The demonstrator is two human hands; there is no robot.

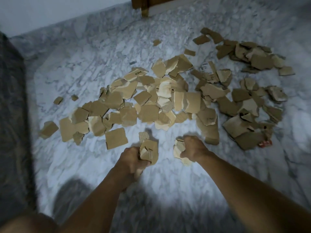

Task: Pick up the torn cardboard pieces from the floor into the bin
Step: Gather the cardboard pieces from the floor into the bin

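My left hand is clenched around a bunch of torn cardboard pieces; my right hand grips another clump. The remaining scraps litter the marble floor. One piece reads "PICO".

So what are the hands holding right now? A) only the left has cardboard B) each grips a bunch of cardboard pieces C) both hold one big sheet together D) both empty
B: the left hand and the right hand are each closed on their own bunch of torn cardboard pieces.
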